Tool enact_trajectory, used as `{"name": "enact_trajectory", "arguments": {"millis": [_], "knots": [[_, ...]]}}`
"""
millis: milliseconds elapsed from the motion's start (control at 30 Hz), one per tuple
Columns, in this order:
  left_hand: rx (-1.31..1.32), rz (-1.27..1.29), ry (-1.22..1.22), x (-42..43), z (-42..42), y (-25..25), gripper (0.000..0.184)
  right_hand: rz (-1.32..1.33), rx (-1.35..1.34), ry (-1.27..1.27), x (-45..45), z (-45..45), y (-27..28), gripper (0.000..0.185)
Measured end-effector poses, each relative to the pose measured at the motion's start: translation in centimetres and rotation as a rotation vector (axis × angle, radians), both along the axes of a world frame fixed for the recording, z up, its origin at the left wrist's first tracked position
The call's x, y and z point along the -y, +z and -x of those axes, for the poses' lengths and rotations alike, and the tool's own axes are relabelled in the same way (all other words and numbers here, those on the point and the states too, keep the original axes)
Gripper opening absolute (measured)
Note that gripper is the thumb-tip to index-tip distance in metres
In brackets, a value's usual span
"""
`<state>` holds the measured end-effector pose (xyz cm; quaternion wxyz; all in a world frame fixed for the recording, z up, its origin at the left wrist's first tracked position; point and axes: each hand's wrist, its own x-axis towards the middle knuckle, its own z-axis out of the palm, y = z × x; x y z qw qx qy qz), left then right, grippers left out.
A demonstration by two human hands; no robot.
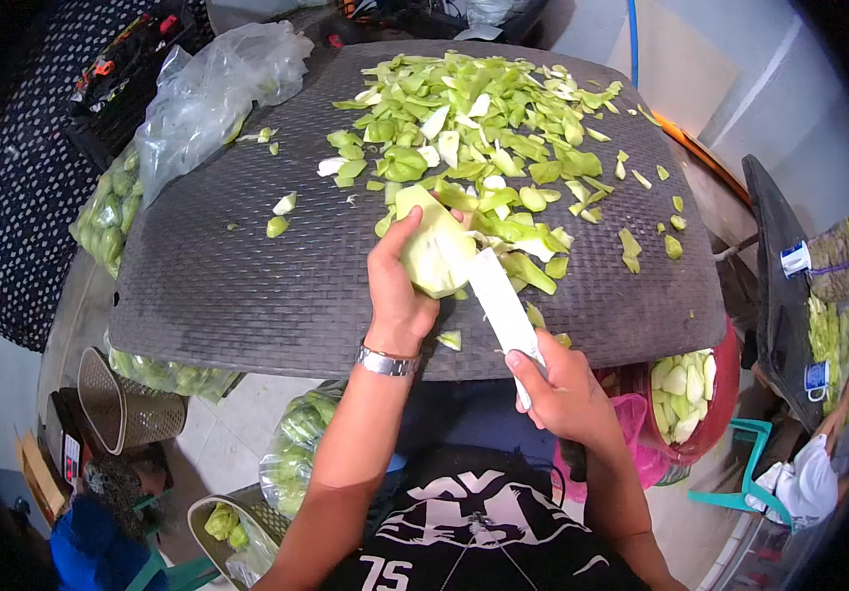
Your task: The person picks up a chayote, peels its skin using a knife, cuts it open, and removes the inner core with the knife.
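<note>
My left hand (398, 281), with a metal watch at the wrist, is wrapped round a pale green peeled chayote (436, 251) above the near half of the table. In my right hand (564, 386) is a knife with a broad white blade (505, 303). The blade's tip end is close beside the chayote's right side; I cannot tell whether they touch. A large heap of green peelings (483, 108) covers the far middle of the dark woven table (247, 266), and loose peelings reach up to the chayote.
A clear plastic bag (212, 98) lies on the table's left edge, above bagged green chayotes (109, 222). Below right, a red basin (727, 389) holds peeled pieces. Wicker baskets (124, 404) stand at lower left, a teal stool (745, 468) at right. Another person (99, 542) shows at lower left.
</note>
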<state>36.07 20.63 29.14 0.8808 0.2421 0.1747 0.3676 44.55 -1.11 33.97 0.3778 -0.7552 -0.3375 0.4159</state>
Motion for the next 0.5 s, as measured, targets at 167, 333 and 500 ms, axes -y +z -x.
{"name": "enact_trajectory", "arguments": {"millis": [167, 333, 500], "knots": [[-0.012, -0.052, -0.027, 0.0, 0.1, -0.2, 0.046, -0.038, 0.004, 0.022, -0.2, 0.5, -0.6, 0.026], [-0.011, -0.123, 0.002, 0.0, -0.1, -0.3, 0.047, -0.05, -0.025, 0.028, -0.5, 0.7, -0.9, 0.028], [0.005, -0.143, -0.118, 0.6, -0.2, 0.1, 0.049, -0.16, -0.32, -0.029, -1.2, 0.2, -1.7, 0.027]]}}
